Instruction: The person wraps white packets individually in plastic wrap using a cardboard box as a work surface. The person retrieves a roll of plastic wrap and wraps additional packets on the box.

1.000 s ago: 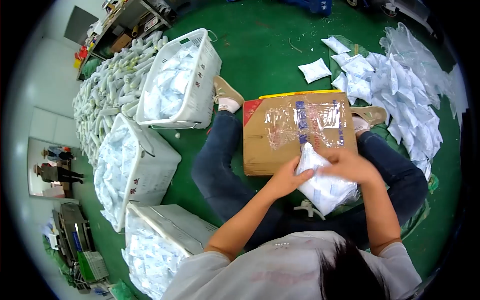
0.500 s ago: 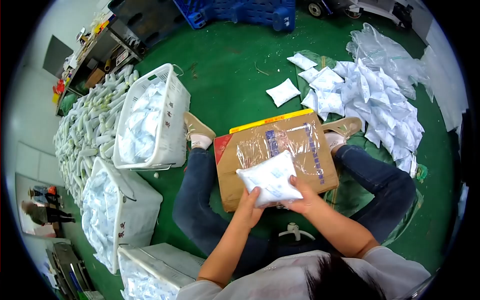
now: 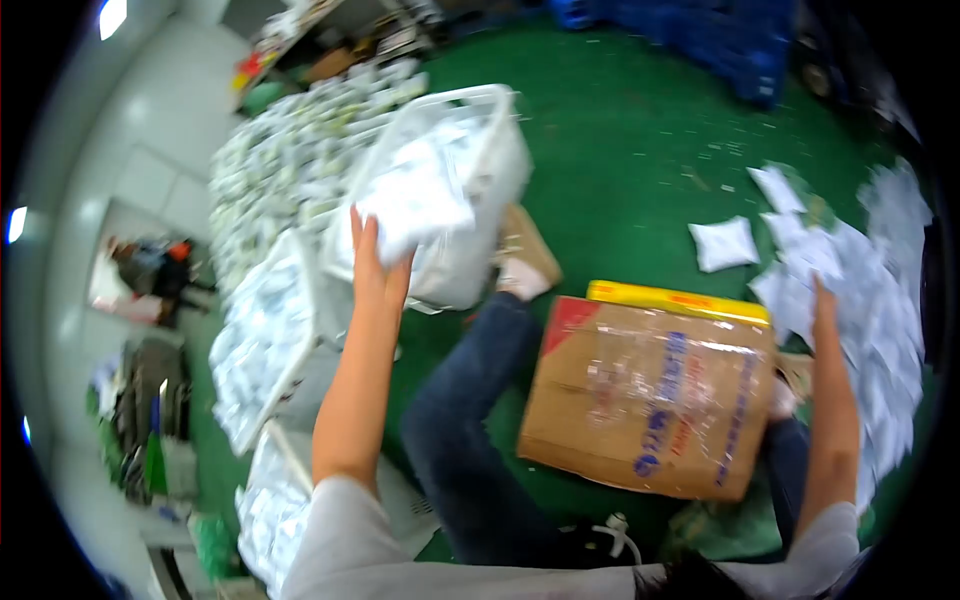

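A plump white pouch [image 3: 418, 200], blurred by motion, is in my left hand [image 3: 380, 258] above the white plastic basket [image 3: 480, 235]. The fingers meet its lower left edge. Similar pouches fill that basket. My right hand [image 3: 822, 300] reaches the near side of the pouch pile [image 3: 865, 320] at the right. Its fingers are smeared, so any grip there is unclear. One loose pouch [image 3: 724, 244] lies on the green floor left of the pile. Between my legs the taped cardboard box [image 3: 650, 400] has nothing on top.
Two more baskets of pouches, one in the middle [image 3: 262, 345] and one nearer me [image 3: 275, 520], stand at the left. Behind them lies a large heap of pale wrapped items [image 3: 285, 165]. Blue pallets [image 3: 680, 40] stand at the back. Two people appear far left.
My hands have parted from over the box: the left carried the pouch left to above the basket, the right went to the pile. The view has turned left.
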Demonstrator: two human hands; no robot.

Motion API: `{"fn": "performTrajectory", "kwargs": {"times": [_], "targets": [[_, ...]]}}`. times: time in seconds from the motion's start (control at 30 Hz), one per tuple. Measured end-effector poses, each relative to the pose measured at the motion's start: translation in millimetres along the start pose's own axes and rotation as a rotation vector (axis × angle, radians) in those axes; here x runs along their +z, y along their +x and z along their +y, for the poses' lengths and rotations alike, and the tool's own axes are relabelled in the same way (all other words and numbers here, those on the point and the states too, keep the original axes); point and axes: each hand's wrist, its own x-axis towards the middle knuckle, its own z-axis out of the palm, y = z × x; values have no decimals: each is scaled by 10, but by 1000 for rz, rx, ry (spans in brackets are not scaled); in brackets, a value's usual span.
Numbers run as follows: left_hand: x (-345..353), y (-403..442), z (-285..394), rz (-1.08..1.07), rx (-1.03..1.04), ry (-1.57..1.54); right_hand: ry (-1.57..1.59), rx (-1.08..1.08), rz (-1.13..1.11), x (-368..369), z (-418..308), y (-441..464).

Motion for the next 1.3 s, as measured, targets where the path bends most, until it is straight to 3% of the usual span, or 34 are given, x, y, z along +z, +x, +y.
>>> {"fn": "performTrajectory", "kwargs": {"times": [0.07,0.13,0.23,0.27,0.33,0.4,0.47,0.53,0.6,0.67,0.73,0.8,0.83,0.93,0.97,1.07,1.17,1.3], "targets": [[-450,811,118,-58,101,-60,228,-338,-143,128,429,926],[-483,1109,301,44,-179,-195,403,-183,-210,414,268,1061],[-349,925,-20,-336,-323,188,623,76,-211,452,254,1400],[-222,684,-137,-447,-390,274,668,59,-276,488,297,1497],[-35,92,-426,-396,-529,361,744,36,-358,304,468,1482],[-65,-485,-739,-417,-562,547,821,27,-465,-80,482,873],[-171,-1063,-1013,-426,-555,657,792,64,-317,-208,407,101],[-364,-1630,-1322,-464,-400,638,923,33,-424,-352,273,-644],[-335,-2154,-1383,-378,-508,595,1028,-98,-336,-423,340,-1086],[-279,-2551,-1442,-399,-443,657,1209,7,-432,-598,443,-1375],[-154,-2769,-1463,-365,-385,841,1313,-27,-355,-728,401,-1697],[-122,-2902,-1580,-364,-350,930,1418,-87,-415,-860,306,-1927],[-122,-2937,-1617,-359,-333,985,1319,-134,-211,-927,220,-2010],[-9,-3035,-1654,-440,-273,1124,-64,-775,493,-1475,248,-2142],[27,-3042,-1663,-409,-300,1098,-439,-660,429,-1749,-139,-2723],[226,-3076,-1655,-388,-108,1434,396,-364,113,-2232,77,-2726],[285,-3092,-1776,-357,10,1557,815,-365,-323,-2068,64,-3250],[320,-3055,-1738,-312,-77,1442,391,-663,-641,-1217,-658,-3878]]}}
